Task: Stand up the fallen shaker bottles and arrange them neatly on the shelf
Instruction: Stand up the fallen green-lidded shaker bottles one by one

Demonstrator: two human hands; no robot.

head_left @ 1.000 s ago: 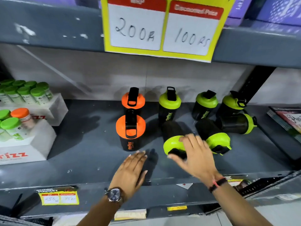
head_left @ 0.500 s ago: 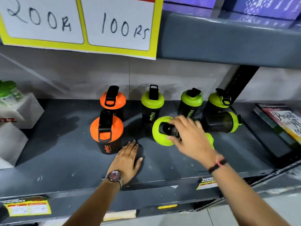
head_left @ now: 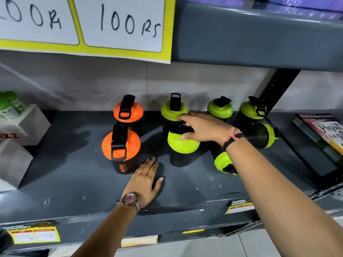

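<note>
Mid-shelf [head_left: 185, 184], right hand [head_left: 202, 127] clamped on green-lidded shaker bottle [head_left: 182, 145] to stand it upright, left hand [head_left: 145, 179] flat, fingers spread, bracing.

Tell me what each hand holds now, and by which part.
The right hand holds a green-lidded shaker by its lid top. The left hand lies flat on the shelf, holding nothing.
</note>
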